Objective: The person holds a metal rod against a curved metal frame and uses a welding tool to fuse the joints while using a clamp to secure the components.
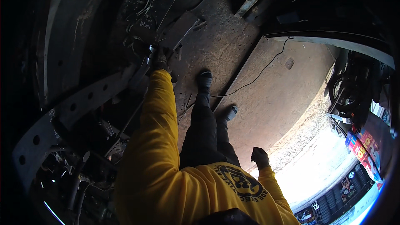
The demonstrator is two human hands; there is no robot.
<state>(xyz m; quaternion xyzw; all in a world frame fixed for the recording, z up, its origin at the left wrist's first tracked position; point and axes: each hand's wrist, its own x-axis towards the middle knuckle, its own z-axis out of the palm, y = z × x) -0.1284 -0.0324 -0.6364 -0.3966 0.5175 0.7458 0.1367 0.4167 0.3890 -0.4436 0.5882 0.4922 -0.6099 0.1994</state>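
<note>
My left hand (161, 61) reaches forward at the end of a yellow sleeve. Beside it on the left is a small shiny metal piece (150, 50), whose kind I cannot make out. Deep shade hides the fingers, so whether they grip that piece is unclear. Just beyond lies a flat, dark plate (180, 30) with a bright edge. My right hand (260, 157) hangs by my right side, curled into a fist; nothing sticks out of it.
A curved metal bar with round holes (89, 96) runs along the left, above dark machine parts. Tangled strips (143, 6) lie ahead. A thin black cable (266, 64) crosses the brown floor near my feet. A motorcycle wheel (343, 93) stands at the right.
</note>
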